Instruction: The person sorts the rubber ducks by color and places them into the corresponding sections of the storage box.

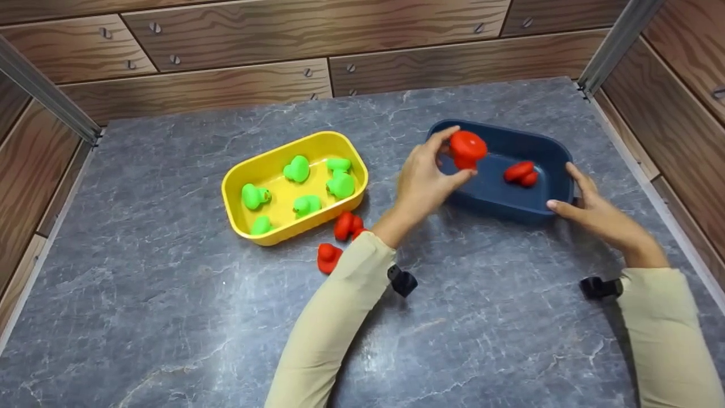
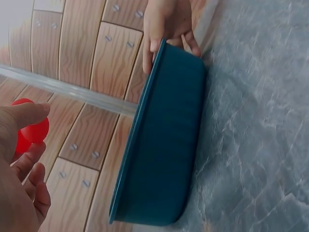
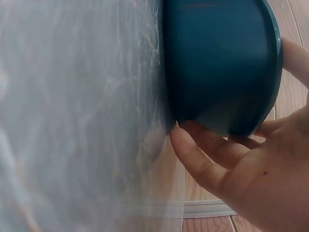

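Observation:
My left hand point(image 1: 460, 154) pinches a red toy point(image 1: 467, 148) between thumb and fingers, just above the left end of a dark blue bin point(image 1: 493, 204). Another red toy point(image 1: 521, 173) lies inside that bin. My right hand point(image 1: 561, 186) grips the bin's near right corner, fingers along the end wall and thumb on the near wall. The left wrist view shows the left hand point(image 2: 30, 131) on the red toy point(image 2: 39, 131), with the blue bin point(image 2: 164, 145) beyond it and the right hand point(image 2: 166, 24) at its far end. In the right wrist view, my fingers point(image 3: 203, 150) curl against the blue bin point(image 3: 222, 63).
A yellow bin point(image 1: 238, 175) with several green toys point(image 1: 296, 169) sits left of centre. Red toys point(image 1: 346, 225) point(image 1: 327, 258) lie on the grey marbled table point(image 1: 170, 294) by its near edge. Wooden walls point(image 1: 226, 90) and metal posts point(image 1: 45, 90) close in the table.

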Demonstrator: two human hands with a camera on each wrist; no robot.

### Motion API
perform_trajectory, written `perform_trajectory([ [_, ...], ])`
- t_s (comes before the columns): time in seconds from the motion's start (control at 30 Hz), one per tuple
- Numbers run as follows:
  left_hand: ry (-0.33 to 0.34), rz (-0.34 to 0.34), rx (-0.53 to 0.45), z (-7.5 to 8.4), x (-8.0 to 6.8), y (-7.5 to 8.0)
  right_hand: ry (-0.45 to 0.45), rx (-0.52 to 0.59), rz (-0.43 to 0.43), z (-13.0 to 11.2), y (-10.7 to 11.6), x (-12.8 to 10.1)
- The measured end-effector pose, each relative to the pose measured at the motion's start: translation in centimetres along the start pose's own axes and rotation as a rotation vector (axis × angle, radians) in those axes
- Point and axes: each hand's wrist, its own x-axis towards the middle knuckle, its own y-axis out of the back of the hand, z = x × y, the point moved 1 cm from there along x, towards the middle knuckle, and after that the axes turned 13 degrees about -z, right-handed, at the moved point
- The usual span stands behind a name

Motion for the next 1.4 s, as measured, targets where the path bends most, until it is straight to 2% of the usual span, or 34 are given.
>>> perform_trajectory([
  [0.2,0.070,0.041,0.033,-0.8,0.8,-0.1,0.009,-0.002,0.004,0.0,0.1,0.0],
  [0.4,0.118,0.051,0.038,-1.9,1.1,-0.6,0.013,-0.004,0.010,0.0,0.0,0.0],
  [0.67,0.126,0.049,0.063,-2.8,1.1,-0.9,0.005,0.003,-0.002,-0.1,0.0,0.2],
  [0.93,0.127,0.002,0.087,-3.2,1.1,-1.0,-0.002,0.022,-0.019,-0.2,-0.2,0.1],
  [1.13,0.092,-0.036,0.044,-3.4,0.4,-0.9,-0.003,0.033,-0.011,0.0,-0.2,0.1],
  [1.4,-0.029,-0.059,-0.089,-3.7,-1.5,-0.7,0.003,0.022,0.000,-0.1,-0.1,-0.1],
])
